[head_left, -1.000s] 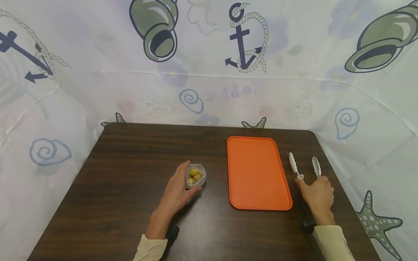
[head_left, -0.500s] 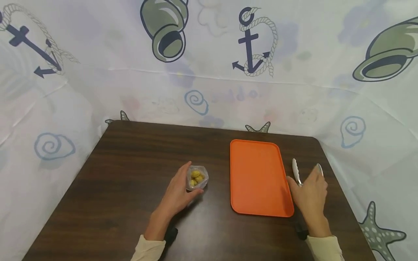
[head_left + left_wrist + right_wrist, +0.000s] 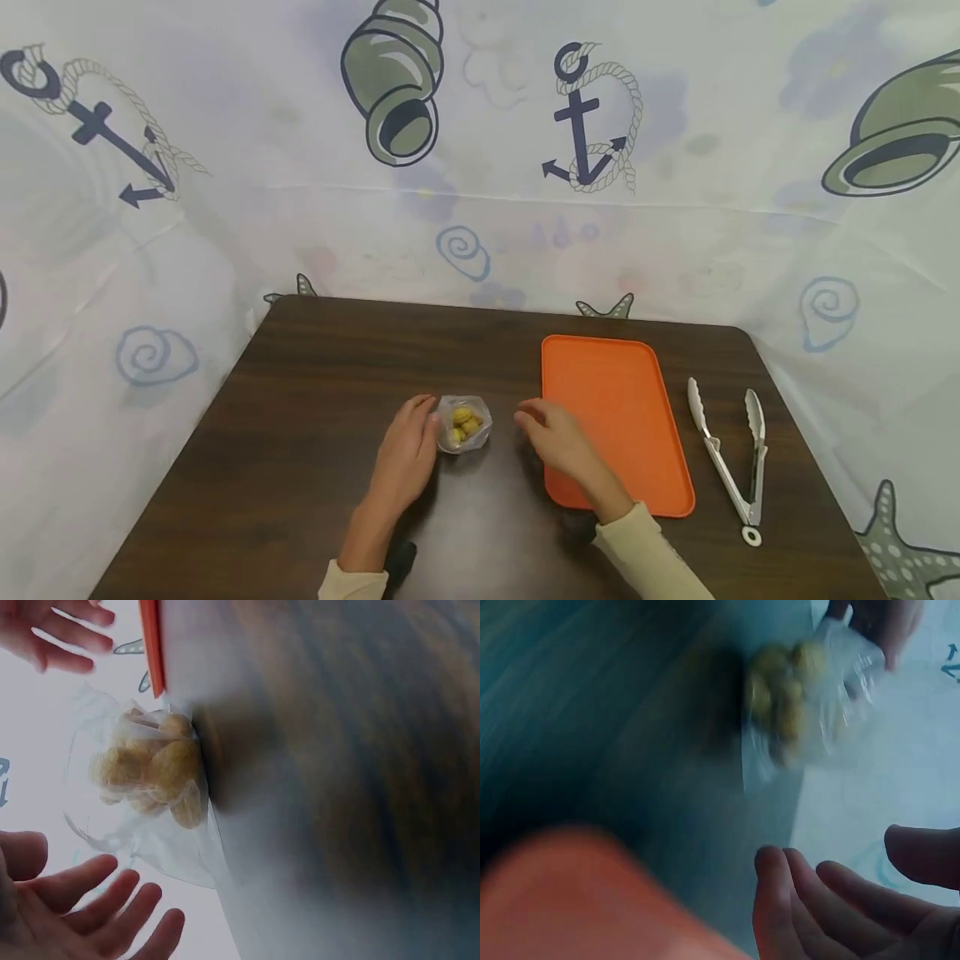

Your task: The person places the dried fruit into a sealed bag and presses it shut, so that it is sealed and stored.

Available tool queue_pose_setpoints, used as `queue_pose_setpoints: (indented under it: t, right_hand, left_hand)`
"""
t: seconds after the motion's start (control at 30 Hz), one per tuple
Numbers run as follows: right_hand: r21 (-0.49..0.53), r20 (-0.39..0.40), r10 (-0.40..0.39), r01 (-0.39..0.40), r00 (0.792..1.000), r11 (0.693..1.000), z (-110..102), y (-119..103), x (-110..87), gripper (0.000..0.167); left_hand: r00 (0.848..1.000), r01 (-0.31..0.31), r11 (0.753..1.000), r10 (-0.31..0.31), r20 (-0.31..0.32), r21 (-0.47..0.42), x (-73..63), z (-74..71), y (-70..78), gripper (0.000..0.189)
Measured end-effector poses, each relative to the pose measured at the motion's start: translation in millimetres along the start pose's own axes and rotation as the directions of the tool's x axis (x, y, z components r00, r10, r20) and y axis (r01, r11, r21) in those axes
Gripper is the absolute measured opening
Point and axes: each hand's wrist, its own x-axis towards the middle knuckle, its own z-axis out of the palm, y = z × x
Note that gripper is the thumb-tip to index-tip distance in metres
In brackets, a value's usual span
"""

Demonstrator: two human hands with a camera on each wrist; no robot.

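Note:
A clear plastic bag [image 3: 464,425] of small yellow-brown rounded pieces [image 3: 154,769] stands on the table, its top open. My left hand [image 3: 407,454] is right at the bag's left side, fingers loosely bent and apart from one another in the left wrist view. My right hand [image 3: 558,442] hangs in the air between the bag and the orange tray [image 3: 600,392], its fingers and thumb pointing toward the bag with nothing in them. White-tipped metal tongs [image 3: 738,483] lie spread on the table to the right of the tray.
The dark wood-grain table [image 3: 300,375] has its far edge against a patterned white sheet [image 3: 510,233], which also hangs at both sides. The right forearm passes over the tray's near left corner.
My right hand has left the tongs and moved left across the tray toward the bag. The left hand stays beside the bag, its thumb drawn back from the bag's near side.

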Motion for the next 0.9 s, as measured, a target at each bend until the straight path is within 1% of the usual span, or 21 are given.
queue_pose_setpoints:
  t: [0.03, 0.1, 0.17, 0.2, 0.27, 0.3, 0.43, 0.53, 0.6, 0.67, 0.77, 0.83, 0.9]
  right_hand:
    - [0.021, 0.023, -0.005, 0.005, 1.0, 1.0, 4, 0, 4.2, 0.036]
    - [0.098, 0.074, -0.001, -0.007, 0.997, 0.995, 12, -1, 11.5, 0.035]
    - [0.185, 0.113, 0.001, -0.022, 0.994, 0.983, 18, -3, 16.6, 0.035]
    - [0.226, 0.132, 0.004, -0.034, 0.991, 0.974, 20, -3, 18.6, 0.034]
    - [0.309, 0.172, 0.026, -0.079, 0.985, 0.948, 23, -4, 21.1, 0.034]
    - [0.342, 0.188, 0.035, -0.098, 0.982, 0.934, 25, -4, 21.6, 0.034]
    - [0.42, 0.249, 0.063, -0.166, 0.966, 0.892, 27, -1, 22.0, 0.033]
    - [0.465, 0.287, 0.063, -0.197, 0.956, 0.863, 27, 5, 22.6, 0.034]
    - [0.493, 0.308, 0.064, -0.217, 0.949, 0.843, 26, 8, 22.8, 0.035]
    - [0.521, 0.323, 0.069, -0.238, 0.944, 0.819, 26, 12, 22.5, 0.036]
    - [0.567, 0.341, 0.075, -0.268, 0.937, 0.779, 23, 14, 20.7, 0.037]
    - [0.599, 0.359, 0.082, -0.297, 0.93, 0.743, 21, 16, 19.6, 0.037]
    - [0.636, 0.381, 0.084, -0.326, 0.921, 0.7, 19, 17, 19.0, 0.037]
  left_hand:
    - [1.0, -0.01, 1.0, 0.011, -0.028, 0.018, 1.7, 1.4, 0.9, 0.043]
    - [0.997, -0.004, 0.999, 0.008, -0.077, 0.048, 5.2, 3.8, 2.2, 0.038]
    - [0.994, 0.026, 0.998, -0.02, -0.106, 0.057, 8.1, 5.4, 3.5, 0.034]
    - [0.993, 0.049, 0.997, -0.044, -0.108, 0.051, 9.4, 6.1, 4.2, 0.033]
    - [0.991, 0.102, 0.995, -0.099, -0.093, 0.023, 11.1, 7.1, 5.7, 0.032]
    - [0.989, 0.128, 0.992, -0.128, -0.074, 0.004, 11.7, 7.3, 6.5, 0.032]
    - [0.976, 0.217, 0.972, -0.218, -0.006, -0.09, 12.3, 7.4, 10.4, 0.032]
    - [0.966, 0.26, 0.953, -0.259, 0.027, -0.158, 13.0, 6.6, 13.5, 0.031]
    - [0.958, 0.285, 0.934, -0.279, 0.059, -0.215, 13.6, 6.1, 15.4, 0.03]
    - [0.948, 0.317, 0.905, -0.3, 0.102, -0.284, 14.5, 5.7, 17.2, 0.03]
    - [0.931, 0.365, 0.849, -0.325, 0.167, -0.384, 15.7, 5.5, 19.4, 0.03]
    - [0.919, 0.395, 0.81, -0.337, 0.206, -0.435, 16.5, 5.5, 21.1, 0.03]
    - [0.909, 0.416, 0.779, -0.341, 0.24, -0.469, 16.8, 6.3, 22.5, 0.031]
